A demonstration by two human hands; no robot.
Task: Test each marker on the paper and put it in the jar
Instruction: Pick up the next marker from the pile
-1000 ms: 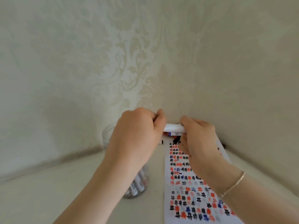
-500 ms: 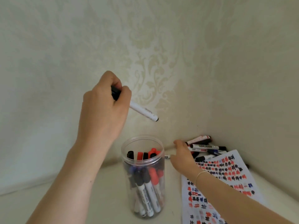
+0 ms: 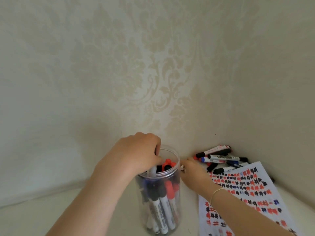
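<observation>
Left hand [image 3: 136,154] grips a marker [image 3: 152,171] in the jar [image 3: 160,201]; right hand [image 3: 192,172] beside the jar, grasp unclear.

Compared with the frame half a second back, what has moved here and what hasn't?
The left hand came down from above the clear plastic jar to its mouth, lowering the white marker in among the others. The right hand stays reaching toward the pile of loose markers. Jar, pile and scribbled paper sheet look unmoved.
</observation>
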